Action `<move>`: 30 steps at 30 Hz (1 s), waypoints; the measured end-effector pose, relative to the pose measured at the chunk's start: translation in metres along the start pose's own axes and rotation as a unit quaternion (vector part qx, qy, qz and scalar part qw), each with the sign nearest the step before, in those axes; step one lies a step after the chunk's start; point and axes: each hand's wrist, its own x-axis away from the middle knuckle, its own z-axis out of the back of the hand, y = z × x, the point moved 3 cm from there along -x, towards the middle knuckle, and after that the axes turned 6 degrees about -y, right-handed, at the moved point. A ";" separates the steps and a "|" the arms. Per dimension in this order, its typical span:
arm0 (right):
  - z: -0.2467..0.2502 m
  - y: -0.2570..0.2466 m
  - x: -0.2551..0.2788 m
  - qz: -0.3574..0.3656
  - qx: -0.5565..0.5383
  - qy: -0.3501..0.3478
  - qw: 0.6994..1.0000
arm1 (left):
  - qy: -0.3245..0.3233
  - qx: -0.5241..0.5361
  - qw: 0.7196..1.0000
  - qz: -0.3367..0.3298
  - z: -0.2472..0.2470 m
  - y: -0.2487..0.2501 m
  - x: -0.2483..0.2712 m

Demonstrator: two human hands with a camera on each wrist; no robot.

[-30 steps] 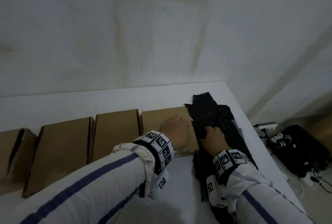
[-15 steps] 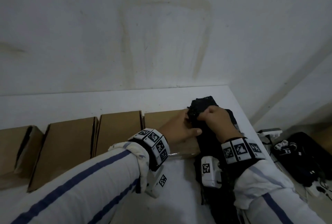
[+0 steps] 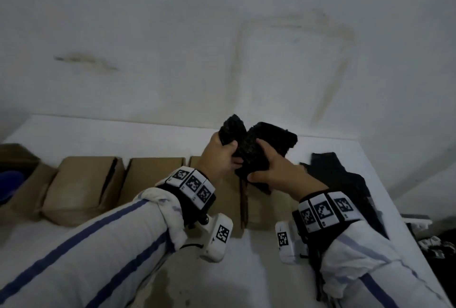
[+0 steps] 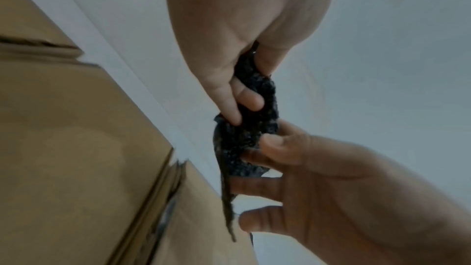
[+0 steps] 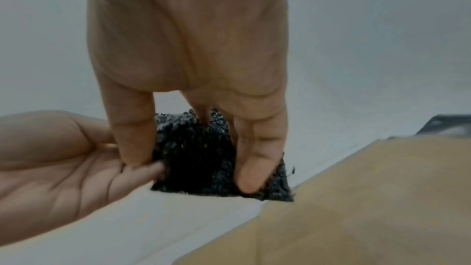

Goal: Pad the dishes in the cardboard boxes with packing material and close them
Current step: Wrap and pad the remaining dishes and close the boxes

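Note:
Both hands hold black foam packing material (image 3: pixel 261 149) in the air above the rightmost cardboard box (image 3: pixel 229 204). My left hand (image 3: pixel 223 157) grips its left part, which sticks up beside the right part. My right hand (image 3: pixel 274 172) grips the right part from below. In the left wrist view my left fingers (image 4: pixel 237 106) pinch the foam (image 4: pixel 242 138) and the right hand (image 4: pixel 318 168) holds it lower down. The right wrist view shows my fingers (image 5: pixel 249 168) curled over the foam (image 5: pixel 198 158), with the left hand (image 5: pixel 63 158) touching its edge. Whether the foam is one piece or two I cannot tell.
Two closed cardboard boxes (image 3: pixel 81 184) (image 3: pixel 153 174) stand in a row on the white table (image 3: pixel 246 270). An open box with something blue (image 3: pixel 9 182) is at the far left. More black foam (image 3: pixel 345 184) lies at the right. The wall is close behind; clutter lies beyond the table's right edge.
Both hands took black foam from the pile at the right and lifted it up and left, above the rightmost box. The left hand left the box top to grip the foam.

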 end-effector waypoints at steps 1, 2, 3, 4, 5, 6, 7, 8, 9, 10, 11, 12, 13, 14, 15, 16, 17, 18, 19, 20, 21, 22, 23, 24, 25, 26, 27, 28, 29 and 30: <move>-0.012 -0.012 -0.006 0.023 -0.021 -0.003 1.000 | 0.004 0.037 0.999 0.002 0.015 0.004 0.005; -0.024 -0.026 -0.011 0.051 -0.046 0.006 0.998 | 0.000 0.056 0.998 0.003 0.031 0.007 0.011; -0.037 -0.040 -0.016 0.074 -0.064 0.017 0.995 | -0.010 0.052 0.999 0.002 0.048 0.010 0.017; -0.050 -0.055 -0.021 0.092 -0.069 0.024 0.993 | -0.024 0.035 0.999 0.001 0.066 0.012 0.023; -0.064 -0.068 -0.028 0.109 -0.060 0.025 0.992 | -0.043 0.010 0.999 -0.003 0.084 0.017 0.033; -0.079 -0.083 -0.034 0.119 -0.054 0.020 0.991 | -0.058 -0.019 0.998 -0.006 0.103 0.020 0.041; -0.094 -0.097 -0.039 0.121 -0.063 0.008 0.991 | -0.065 -0.043 0.997 -0.009 0.123 0.024 0.050; -0.111 -0.112 -0.043 0.120 -0.084 -0.010 0.989 | -0.063 -0.052 0.997 -0.008 0.146 0.025 0.058; -0.128 -0.127 -0.048 0.119 -0.108 -0.033 0.986 | -0.056 -0.047 0.997 0.003 0.169 0.026 0.067; -0.146 -0.142 -0.053 0.115 -0.135 -0.060 0.982 | -0.050 -0.027 0.998 0.022 0.193 0.025 0.076; -0.165 -0.157 -0.057 0.102 -0.158 -0.092 0.978 | -0.047 -0.002 0.998 0.045 0.216 0.023 0.085; -0.184 -0.170 -0.063 0.088 -0.177 -0.120 0.973 | -0.042 0.020 0.997 0.064 0.238 0.023 0.095; -0.203 -0.183 -0.068 0.081 -0.184 -0.142 0.969 | -0.028 0.032 0.996 0.073 0.260 0.023 0.104; -0.222 -0.196 -0.075 0.084 -0.181 -0.151 0.968 | -0.009 0.036 0.997 0.071 0.282 0.024 0.114; -0.240 -0.209 -0.082 0.100 -0.148 -0.145 0.973 | 0.010 0.035 0.997 0.062 0.302 0.027 0.123; -0.256 -0.222 -0.089 0.122 -0.102 -0.138 0.978 | 0.032 0.031 0.998 0.051 0.324 0.029 0.130; -0.272 -0.235 -0.093 0.140 -0.055 -0.143 0.978 | 0.046 0.027 0.998 0.037 0.343 0.033 0.138; -0.287 -0.248 -0.096 0.154 -0.024 -0.163 0.974 | 0.060 0.016 0.998 0.024 0.362 0.036 0.146; -0.301 -0.260 -0.098 0.163 -0.017 -0.198 0.966 | 0.075 -0.004 0.997 0.013 0.380 0.041 0.154; -0.316 -0.272 -0.099 0.168 -0.023 -0.240 0.956 | 0.098 -0.041 0.994 0.007 0.396 0.046 0.161; -0.331 -0.283 -0.100 0.175 -0.020 -0.270 0.947 | 0.125 -0.100 0.987 0.004 0.412 0.051 0.168; -0.344 -0.291 -0.104 0.190 0.005 -0.268 0.944 | 0.143 -0.161 0.976 0.008 0.426 0.053 0.172; -0.355 -0.298 -0.109 0.210 0.053 -0.238 0.947 | 0.161 -0.211 0.964 0.013 0.439 0.053 0.175; -0.364 -0.305 -0.115 0.221 0.101 -0.197 0.950 | 0.175 -0.236 0.956 0.015 0.451 0.051 0.176; -0.370 -0.311 -0.121 0.225 0.141 -0.159 0.951 | 0.180 -0.226 0.957 0.013 0.461 0.049 0.176; -0.375 -0.316 -0.128 0.228 0.172 -0.128 0.950 | 0.181 -0.194 0.964 0.016 0.471 0.044 0.175; -0.379 -0.319 -0.135 0.227 0.206 -0.106 0.946 | 0.177 -0.184 0.967 0.016 0.479 0.039 0.173; -0.381 -0.322 -0.141 0.224 0.251 -0.086 0.938 | 0.183 -0.211 0.960 0.011 0.489 0.033 0.169; -0.382 -0.323 -0.147 0.217 0.301 -0.071 0.926 | 0.194 -0.279 0.941 0.007 0.498 0.031 0.167; -0.383 -0.323 -0.152 0.208 0.349 -0.063 0.911 | 0.204 -0.347 0.916 0.005 0.505 0.030 0.163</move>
